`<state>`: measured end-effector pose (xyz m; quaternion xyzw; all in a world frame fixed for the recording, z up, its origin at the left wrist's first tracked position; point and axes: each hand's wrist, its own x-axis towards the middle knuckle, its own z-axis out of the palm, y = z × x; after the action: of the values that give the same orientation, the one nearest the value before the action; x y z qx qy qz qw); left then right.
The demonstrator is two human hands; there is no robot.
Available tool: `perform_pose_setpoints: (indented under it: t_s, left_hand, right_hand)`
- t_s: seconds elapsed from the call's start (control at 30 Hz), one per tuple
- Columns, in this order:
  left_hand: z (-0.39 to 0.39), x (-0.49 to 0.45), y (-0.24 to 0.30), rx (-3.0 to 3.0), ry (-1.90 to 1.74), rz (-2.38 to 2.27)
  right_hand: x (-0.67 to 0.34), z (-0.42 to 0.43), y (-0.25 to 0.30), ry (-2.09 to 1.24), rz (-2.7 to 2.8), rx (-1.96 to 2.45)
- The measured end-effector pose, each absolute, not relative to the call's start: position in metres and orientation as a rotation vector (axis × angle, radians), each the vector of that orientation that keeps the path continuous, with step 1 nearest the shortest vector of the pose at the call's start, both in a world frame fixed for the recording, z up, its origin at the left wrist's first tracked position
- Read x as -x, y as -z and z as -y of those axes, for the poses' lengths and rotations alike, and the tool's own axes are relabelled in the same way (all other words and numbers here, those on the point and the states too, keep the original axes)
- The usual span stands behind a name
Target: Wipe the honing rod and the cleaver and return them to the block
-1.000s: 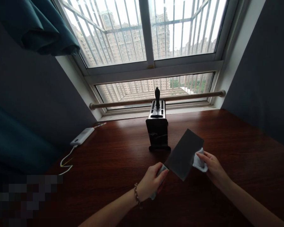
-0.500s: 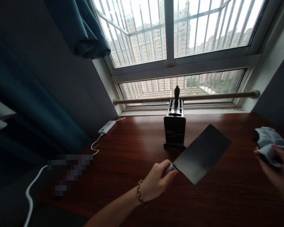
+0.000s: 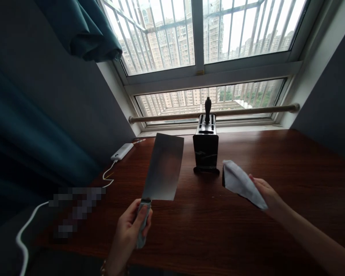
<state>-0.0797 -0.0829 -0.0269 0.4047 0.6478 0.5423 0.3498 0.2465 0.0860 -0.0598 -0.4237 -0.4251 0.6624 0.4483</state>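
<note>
My left hand point(image 3: 132, 226) is closed round the handle of a broad steel cleaver point(image 3: 164, 167), holding it upright with the flat of the blade facing me, above the dark wooden table point(image 3: 276, 165). My right hand point(image 3: 266, 193) grips a pale grey cloth point(image 3: 240, 183), held out to the right of the blade and apart from it. Behind them, near the window, stands a black knife block point(image 3: 206, 149) with one dark knife handle point(image 3: 207, 105) sticking out of its top.
A white power bank point(image 3: 122, 151) lies at the table's back left, its white cable point(image 3: 31, 222) trailing off the left edge. A wooden rail point(image 3: 247, 111) runs along the window sill. Dark teal curtains point(image 3: 83, 30) hang at the left.
The left hand has swung the cleaver from pointing right to standing upright and further left. The right hand with the cloth has come back in from the far right towards the middle.
</note>
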Motion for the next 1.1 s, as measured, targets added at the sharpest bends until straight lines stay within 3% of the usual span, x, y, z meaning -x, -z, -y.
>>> perform_pose_setpoints:
  t_s: [0.1,0.2,0.37,0.6,0.8,1.0,1.1]
  left_hand:
    - [0.087,0.079,0.025,-0.995,-1.514,-1.761]
    - [0.089,0.077,0.025,-0.97,-1.539,-1.782]
    - [0.089,0.075,0.026,-0.969,-1.553,-1.753]
    - [0.089,0.075,0.026,-1.015,-1.517,-1.759]
    - [0.085,0.075,0.027,-1.022,-1.505,-1.767]
    - [0.076,0.072,0.029,-1.035,-1.493,-1.739]
    - [0.074,0.066,0.027,-1.044,-1.504,-1.731]
  right_hand:
    - [-0.223,-0.076,0.051,-1.866,1.283,0.794]
    - [-0.203,-0.07,0.034,-1.808,1.583,0.518]
    - [-0.176,-0.074,0.033,-1.216,2.284,0.422]
    - [-0.174,-0.093,0.068,-0.821,2.339,0.681]
    - [-0.198,-0.101,0.081,-0.224,2.528,1.133]
    - [-0.191,-0.093,0.093,-0.383,2.761,0.505]
    - [-0.193,-0.091,0.108,-0.579,2.762,0.495]
